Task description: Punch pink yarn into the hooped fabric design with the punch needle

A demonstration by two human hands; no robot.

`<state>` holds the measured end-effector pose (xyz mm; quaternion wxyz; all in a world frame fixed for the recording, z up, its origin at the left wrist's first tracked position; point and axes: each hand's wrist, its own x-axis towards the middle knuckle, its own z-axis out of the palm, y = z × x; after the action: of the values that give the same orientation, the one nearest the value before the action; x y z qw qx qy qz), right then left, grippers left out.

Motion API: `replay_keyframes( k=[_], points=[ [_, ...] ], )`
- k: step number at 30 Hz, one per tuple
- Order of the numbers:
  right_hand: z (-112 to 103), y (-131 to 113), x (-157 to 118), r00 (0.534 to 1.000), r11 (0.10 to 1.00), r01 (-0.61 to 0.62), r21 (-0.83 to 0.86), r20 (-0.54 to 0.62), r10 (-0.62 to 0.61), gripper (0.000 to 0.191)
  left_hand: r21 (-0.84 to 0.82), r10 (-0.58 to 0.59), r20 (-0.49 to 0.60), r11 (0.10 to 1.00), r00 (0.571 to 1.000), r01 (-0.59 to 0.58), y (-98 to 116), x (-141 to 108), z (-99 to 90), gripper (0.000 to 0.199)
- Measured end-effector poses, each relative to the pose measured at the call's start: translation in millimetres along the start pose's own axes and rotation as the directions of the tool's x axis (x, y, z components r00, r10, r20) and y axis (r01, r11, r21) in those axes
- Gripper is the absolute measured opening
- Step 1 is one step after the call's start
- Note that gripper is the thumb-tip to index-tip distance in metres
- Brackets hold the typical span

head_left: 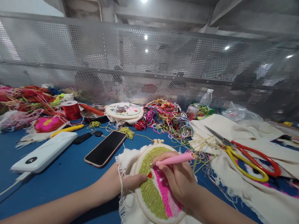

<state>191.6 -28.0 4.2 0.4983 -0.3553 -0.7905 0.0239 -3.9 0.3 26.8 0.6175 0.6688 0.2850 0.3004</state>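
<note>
— What is in the hands?

— The right hand [179,180] is closed around a pink plastic punch-needle pen [175,159], held like a pencil, its tip down on the work. The work is a round wooden embroidery hoop [158,184] stretched with cream cloth, filled with looped green and pink yarn and one small red spot.

— And the other hand?

— The left hand [122,184] grips the hoop's left edge, thumb lying on top of the rim and the fingers hidden under the frayed cloth. The hoop sits on the blue table top [68,174], right in front of the person, between the two forearms.

— What lies around it?

— Just left of the hoop is a black smartphone in a pinkish case [105,148], face up. Further left is a white power bank [44,152] with a white cable running off its near end. To the right, on a spread of cream canvas [240,137], lie large scissors with red and yellow handles [249,159], blades closed as far as I can tell.

— And at the back?

— A tangle of multicoloured yarn [165,118] behind the hoop, with loose strands trailing toward the pen. Beside it a second hoop with a finished embroidered picture [123,111], then a red spool of thread [71,109] and a heap of pink, red and orange yarn [22,102] on the far left. A clear plastic bottle [206,97] stands against the perforated metal screen [152,58].
</note>
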Motion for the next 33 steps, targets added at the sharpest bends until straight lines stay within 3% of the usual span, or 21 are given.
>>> replay_keyframes(
  k=[9, 16, 23, 33],
  points=[
    [1, 3, 1, 1.0, 1.0, 0.013, -0.016, 0.009, -0.013, 0.015, -0.057, 0.013, 0.064, 0.998, 0.998, -0.009, 0, 0, 1.8, 0.048],
    [3, 2, 6, 0.98, 0.995, 0.038, -0.094, 0.199, -0.019, 0.013, -0.008, 0.094, 0.038, 0.996, 0.995, -0.094, -10, -1, -0.1, 0.05],
    [1, 6, 0, 0.993, 0.994, -0.109, 0.022, 0.052, 0.108, 0.018, -0.017, 0.085, 0.056, 0.996, 0.995, -0.084, 5, 0, 2.1, 0.046],
    [0, 4, 1, 0.996, 0.994, -0.093, 0.064, -0.006, 0.093, 0.014, -0.006, 0.075, 0.046, 0.997, 0.996, -0.075, -3, -1, 0.6, 0.051]
  ],
)
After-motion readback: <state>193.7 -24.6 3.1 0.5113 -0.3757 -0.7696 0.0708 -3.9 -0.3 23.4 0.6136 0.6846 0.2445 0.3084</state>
